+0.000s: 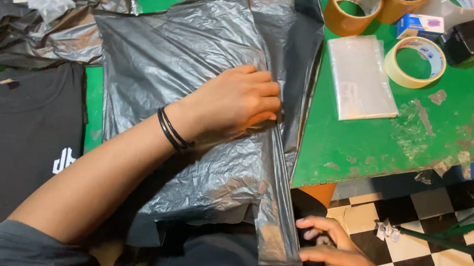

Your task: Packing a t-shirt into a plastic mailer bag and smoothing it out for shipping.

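Here the green table (364, 146) spreads under everything, its paint scuffed near the front edge. Across its middle lies a large grey plastic bag (168, 61), crinkled, its near end hanging over the table edge toward the person. A black shirt (8, 132) with a small white mark lies flat at the left, just beside the bag. The left hand (234, 103) presses palm down on the bag's right half, fingers loosely curled, clutching nothing. The right hand (346, 265) is low by the bag's lower corner, fingers spread and touching its edge. A clear flat packet (360, 78) lies right of the bag, and near it sit tape rolls (415, 61), pale and brown.
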